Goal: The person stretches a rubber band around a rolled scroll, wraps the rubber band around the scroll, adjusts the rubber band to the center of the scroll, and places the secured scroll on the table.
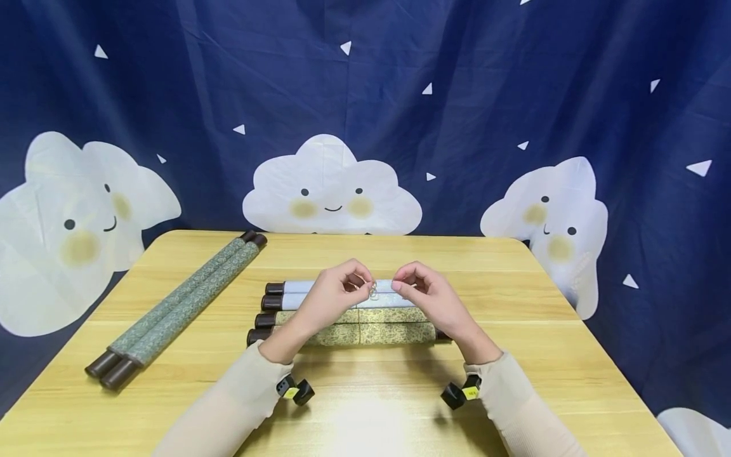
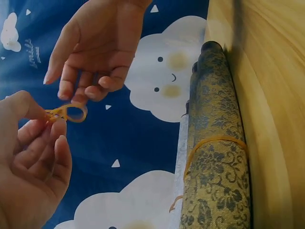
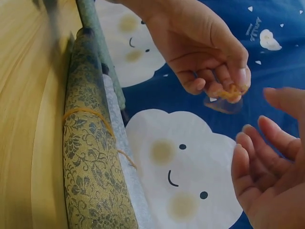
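Observation:
Raised over the scrolls, my left hand [image 1: 334, 295] pinches a small bunch of yellowish rubber bands [image 2: 57, 113] between thumb and fingertips. One loop sticks out toward the other hand. Just to the right, my right hand [image 1: 436, 301] has loosely bent fingers with the thumb apart from them and holds nothing; its fingertips come close to the loop in the left wrist view. Beneath lies a pair of gold patterned scrolls [image 1: 396, 333] with dark end knobs, a rubber band [image 2: 217, 139] around their middle. Behind them lie pale blue scrolls [image 1: 296, 301], partly hidden by my hands.
Two green patterned scrolls [image 1: 191, 298] with dark knobs lie slantwise on the left of the wooden table [image 1: 514, 393]. A dark blue curtain [image 1: 457, 51] with clouds hangs behind the table's far edge. Small black wrist cameras [image 1: 302, 391] hang below both sleeves.

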{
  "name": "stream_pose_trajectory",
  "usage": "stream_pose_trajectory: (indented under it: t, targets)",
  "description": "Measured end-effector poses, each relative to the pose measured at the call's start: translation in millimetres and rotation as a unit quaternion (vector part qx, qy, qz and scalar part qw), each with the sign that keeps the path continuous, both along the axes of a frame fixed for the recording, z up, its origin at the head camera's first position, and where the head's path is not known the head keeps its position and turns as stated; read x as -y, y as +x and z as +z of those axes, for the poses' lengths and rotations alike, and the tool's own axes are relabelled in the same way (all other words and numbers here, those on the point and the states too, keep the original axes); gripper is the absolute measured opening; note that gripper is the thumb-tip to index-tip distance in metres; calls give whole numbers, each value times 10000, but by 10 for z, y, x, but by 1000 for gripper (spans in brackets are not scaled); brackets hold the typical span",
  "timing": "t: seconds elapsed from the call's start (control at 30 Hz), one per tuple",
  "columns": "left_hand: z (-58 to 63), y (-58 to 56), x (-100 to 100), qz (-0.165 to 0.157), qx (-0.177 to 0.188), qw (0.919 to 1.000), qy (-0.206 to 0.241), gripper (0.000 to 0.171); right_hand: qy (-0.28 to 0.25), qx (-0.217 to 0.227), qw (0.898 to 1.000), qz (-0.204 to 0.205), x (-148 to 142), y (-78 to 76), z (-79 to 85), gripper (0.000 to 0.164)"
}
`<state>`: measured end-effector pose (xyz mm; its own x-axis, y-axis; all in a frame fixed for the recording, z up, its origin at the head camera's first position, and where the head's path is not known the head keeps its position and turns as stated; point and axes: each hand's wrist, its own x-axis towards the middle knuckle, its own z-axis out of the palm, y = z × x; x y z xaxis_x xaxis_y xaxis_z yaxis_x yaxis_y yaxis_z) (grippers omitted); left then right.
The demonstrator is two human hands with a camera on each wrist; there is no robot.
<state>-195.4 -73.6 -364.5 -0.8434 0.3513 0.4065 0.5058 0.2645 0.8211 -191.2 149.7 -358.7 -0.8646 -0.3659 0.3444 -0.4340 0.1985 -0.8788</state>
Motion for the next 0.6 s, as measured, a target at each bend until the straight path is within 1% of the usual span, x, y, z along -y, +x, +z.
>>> stream_pose_trajectory:
  t: [0.13, 0.3, 0.4, 0.47, 0.6]
  targets:
    - [-7, 6, -14, -201, -109, 9997, -125, 4, 191, -30, 9998, -55, 28, 3, -15, 14]
    - [0, 17, -29, -393, -118, 9986, -329, 6, 538, 23, 9983, 218, 89, 28, -55, 12]
    - [4, 18, -36, -401, -48, 9983, -430, 11, 431, -15, 9987, 272, 108, 40, -63, 8]
    - [5, 16, -36, -402, 68, 9977, -550, 15, 319, -35, 9991, 263, 104, 42, -65, 7]
    - [0, 16, -28, -455, 175, 9957, -784, 16, 136, 4, 9995, 285, 78, 32, -66, 5]
